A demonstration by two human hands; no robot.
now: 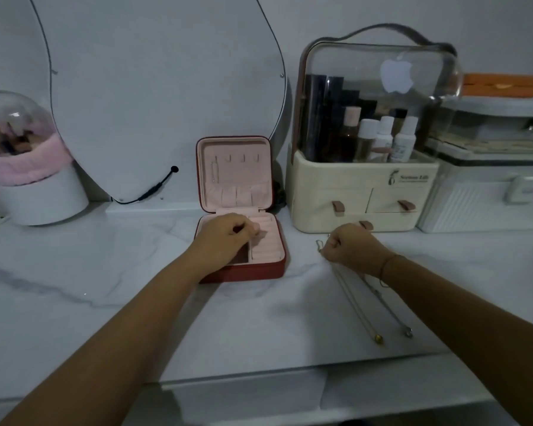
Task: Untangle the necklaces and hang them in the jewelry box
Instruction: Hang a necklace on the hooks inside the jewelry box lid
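Seemingly bracing the jewelry box [243, 270] with the curled left hand [225, 238] — anything pinched there, cannot tell. Clutching upper ends of 2 necklaces [357, 305] in the right hand [351, 247], chains trailing apart across the table [105, 272], probably bound for the lid hooks [243, 157].

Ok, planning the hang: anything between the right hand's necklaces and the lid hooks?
Only the left hand, over the jewelry box tray below the hooks. Nothing else visible stands between them and the necklaces in the right hand.
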